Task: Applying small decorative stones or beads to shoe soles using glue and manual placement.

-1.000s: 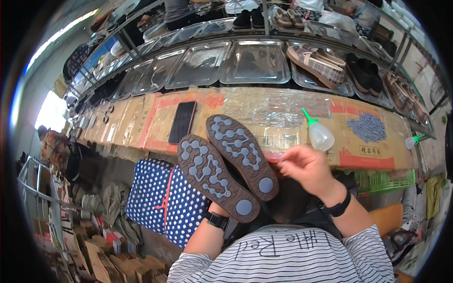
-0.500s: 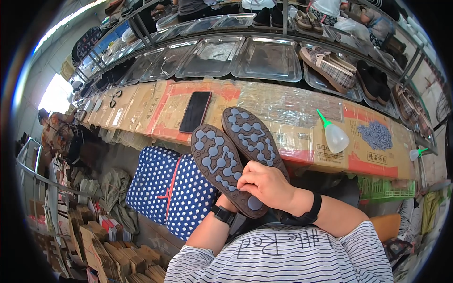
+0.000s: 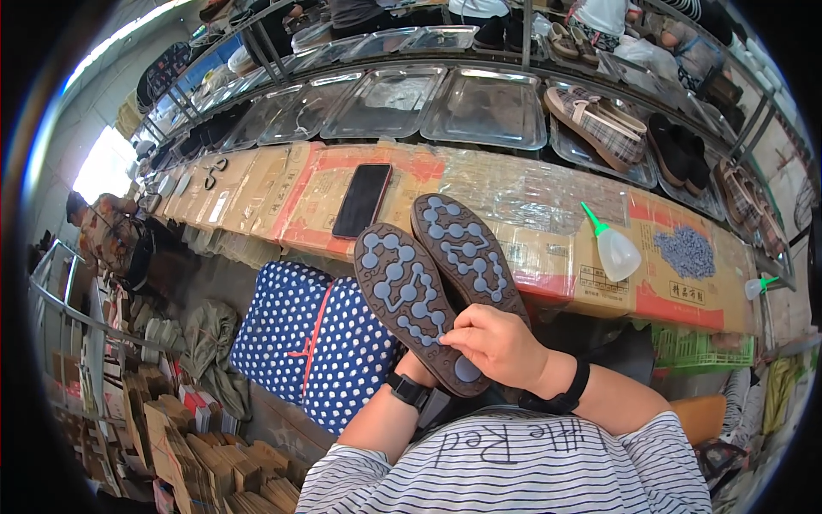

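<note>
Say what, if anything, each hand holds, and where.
The left hand apparently holds the shoes from behind, grip hidden; for the right hand, I cannot tell.

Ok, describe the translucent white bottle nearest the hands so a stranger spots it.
Find the brown cardboard-covered bench. Left of its heap of small blue-grey pieces is the translucent white bottle with a green spout. Its green-spouted lookalike is right of that heap.

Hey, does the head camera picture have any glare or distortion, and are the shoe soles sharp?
Head view: the bright opening at left is washed out white; the metal trays carry reflections, their row bending into an arc; corners go black; the shoe soles look fairly sharp.
</note>
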The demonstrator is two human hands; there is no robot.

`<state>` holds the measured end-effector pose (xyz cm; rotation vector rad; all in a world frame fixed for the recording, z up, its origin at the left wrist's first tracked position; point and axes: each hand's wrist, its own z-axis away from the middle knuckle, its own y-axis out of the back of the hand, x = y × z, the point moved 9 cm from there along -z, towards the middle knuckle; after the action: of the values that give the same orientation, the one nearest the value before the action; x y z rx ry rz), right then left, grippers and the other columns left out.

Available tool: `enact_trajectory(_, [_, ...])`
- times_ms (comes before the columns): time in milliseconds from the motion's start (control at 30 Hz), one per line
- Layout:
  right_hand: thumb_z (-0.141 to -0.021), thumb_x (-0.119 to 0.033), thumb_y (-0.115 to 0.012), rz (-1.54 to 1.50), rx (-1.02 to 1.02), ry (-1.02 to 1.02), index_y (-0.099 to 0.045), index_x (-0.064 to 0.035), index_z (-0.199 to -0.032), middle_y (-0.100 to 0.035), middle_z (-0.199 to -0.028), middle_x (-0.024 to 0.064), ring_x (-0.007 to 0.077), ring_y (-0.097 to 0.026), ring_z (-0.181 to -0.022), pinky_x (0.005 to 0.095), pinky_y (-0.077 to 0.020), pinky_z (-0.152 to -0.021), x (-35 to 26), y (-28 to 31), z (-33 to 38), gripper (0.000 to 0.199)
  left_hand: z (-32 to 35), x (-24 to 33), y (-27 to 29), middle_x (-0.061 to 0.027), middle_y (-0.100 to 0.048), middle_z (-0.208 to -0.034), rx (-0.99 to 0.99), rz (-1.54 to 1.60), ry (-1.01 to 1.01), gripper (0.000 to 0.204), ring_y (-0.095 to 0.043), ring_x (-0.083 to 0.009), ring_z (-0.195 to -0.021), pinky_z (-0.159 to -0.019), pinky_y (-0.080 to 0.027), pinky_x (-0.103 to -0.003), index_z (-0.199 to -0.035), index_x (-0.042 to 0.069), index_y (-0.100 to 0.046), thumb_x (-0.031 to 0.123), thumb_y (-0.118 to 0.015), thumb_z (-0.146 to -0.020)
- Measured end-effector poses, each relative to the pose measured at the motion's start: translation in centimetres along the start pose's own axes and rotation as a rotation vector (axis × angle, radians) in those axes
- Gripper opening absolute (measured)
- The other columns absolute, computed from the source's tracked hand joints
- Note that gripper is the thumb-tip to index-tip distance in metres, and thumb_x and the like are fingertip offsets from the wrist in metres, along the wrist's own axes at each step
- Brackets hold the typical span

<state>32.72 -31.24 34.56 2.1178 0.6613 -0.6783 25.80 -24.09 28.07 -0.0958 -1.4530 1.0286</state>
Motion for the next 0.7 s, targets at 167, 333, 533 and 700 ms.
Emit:
enact_trajectory(167, [-0.076,-0.006,-0.064,0.193,-0.083,0.113,-0.068,-0.0037,-0.102,-0.057,-0.096,0.0061,0.0228,-0.060,-0.086,0.0323,-0.0510,-0.069,-1.7,-0.7,0.4,0.026,0.7,-0.1,0.3,-0.0140,-0.064,-0.116,-0.001,-0.001,0.007,0.037,-0.064,-0.0257,-0.102,-0.091,-0.052,-0.039,-0.127,0.003,-0.056,0.016,-0.059,-0.093])
enact_trajectory(333, [-0.080,-0.011,-0.058,0.450,-0.169,0.192,-0.067,-0.0044,-0.108,-0.056,-0.100,0.0046,0.0218,-0.056,-0.088,0.0329,-0.0458,-0.074,-2.5,-1.4,0.9,0.029,0.5,0.2,0.2,-0.0140,-0.064,-0.116,-0.003,-0.008,0.007,0.037,-0.064,-0.0257,-0.102,-0.091,-0.052,-0.038,-0.127,0.003,-0.057,0.016,-0.059,-0.093])
enact_trajectory(533, [-0.075,-0.006,-0.064,0.213,-0.092,0.194,-0.069,-0.0056,-0.101,-0.058,-0.097,0.0057,0.0230,-0.057,-0.083,0.0338,-0.0468,-0.072,-2.6,1.4,1.3,0.026,0.6,0.3,0.0,-0.0140,-0.064,-0.116,-0.020,-0.016,0.011,0.036,-0.064,-0.0256,-0.102,-0.091,-0.052,-0.038,-0.127,0.003,-0.057,0.016,-0.059,-0.093])
enact_trajectory(700, [-0.069,0.004,-0.066,0.336,0.186,0.174,-0.070,-0.0087,-0.094,-0.061,-0.090,0.0065,0.0236,-0.061,-0.072,0.0330,-0.0494,-0.060,-2.8,9.4,2.6,0.029,-0.5,0.4,-1.0,-0.0140,-0.065,-0.115,-0.055,-0.035,0.017,0.036,-0.064,-0.0256,-0.101,-0.091,-0.052,-0.038,-0.126,0.003,-0.057,0.016,-0.060,-0.093])
